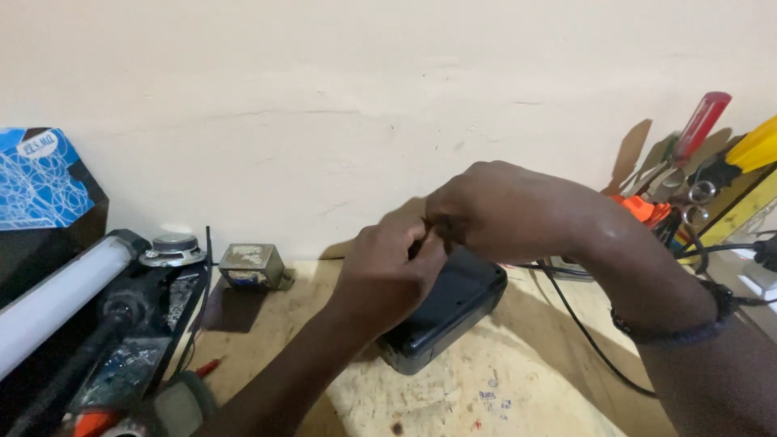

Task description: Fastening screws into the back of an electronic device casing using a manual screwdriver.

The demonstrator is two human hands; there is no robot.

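I see my left hand [384, 275] reaching up from below, fingers curled; whether they grasp anything I cannot tell. It meets my right hand [498, 210], likewise curled, over the black box [449, 320] lying on the wooden bench [526, 388].

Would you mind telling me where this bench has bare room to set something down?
Bare plywood lies in front of the black plastic box, bordered by the thin black cable. A smaller patch lies between the box and the small metal transformer. The left edge and right-hand tool holder are crowded.
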